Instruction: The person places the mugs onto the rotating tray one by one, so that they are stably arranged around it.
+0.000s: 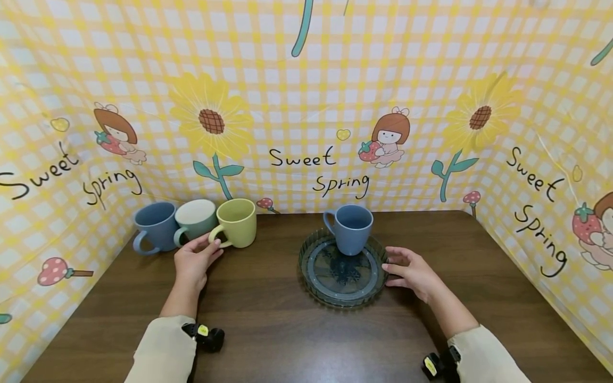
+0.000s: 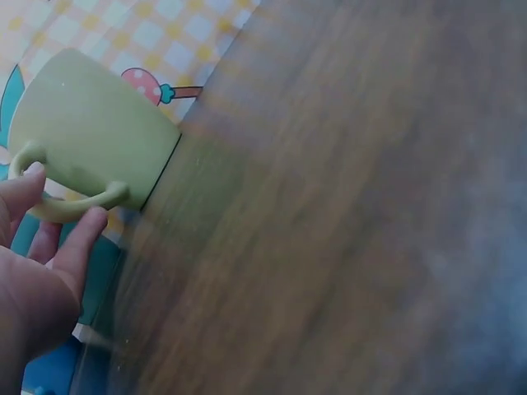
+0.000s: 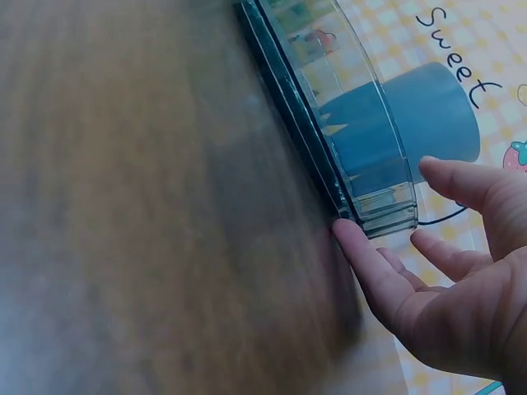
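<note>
A yellow-green mug [image 1: 238, 223] stands at the back left of the table, its handle turned toward my left hand [image 1: 192, 263]. Thumb and fingers pinch that handle, as the left wrist view shows with the mug [image 2: 90, 123] close up. On the right lies a round, clear dark tray [image 1: 318, 290] with a ribbed rim. One blue mug [image 1: 353, 231] stands upright at the tray's back, handle to the left. My right hand [image 1: 412, 274] is at the tray's right edge, fingers spread and fingertips touching the rim; nothing is gripped.
Left of the yellow-green mug stand a green mug with white inside [image 1: 197, 221] and another blue mug [image 1: 157, 226], close together in a row. Behind the brown wooden table [image 1: 282, 340] hangs a yellow checked cloth [image 1: 297, 106], which also rises at both sides.
</note>
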